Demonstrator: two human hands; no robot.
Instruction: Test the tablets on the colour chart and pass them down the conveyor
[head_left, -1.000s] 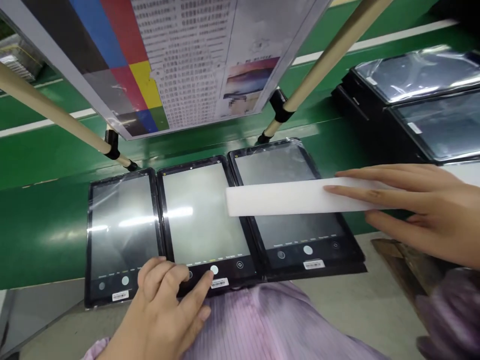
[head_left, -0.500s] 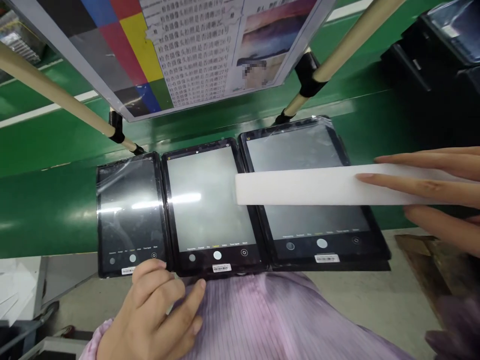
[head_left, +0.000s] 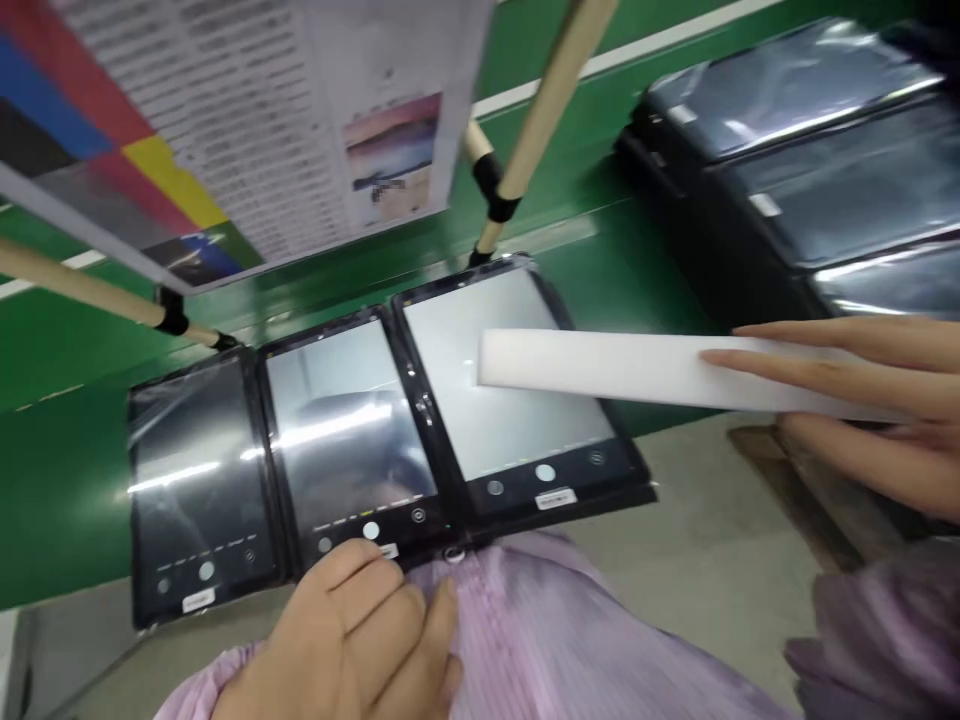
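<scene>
Three tablets lie side by side on the green belt: the left tablet, the middle tablet and the right tablet, all showing a camera screen. My right hand holds a long white foam strip flat over the right tablet, fingers stretched along it. My left hand rests curled at the near edge of the middle tablet, fingers folded with nothing visible in them.
A colour test chart hangs above the tablets on beige poles. Black trays of wrapped tablets stand at the right. A grey bench edge and my lilac garment lie in front.
The view swung so the tablets shifted left. My left hand drew back from the middle tablet's screen button to its near edge and curled. The foam strip stays over the right tablet.
</scene>
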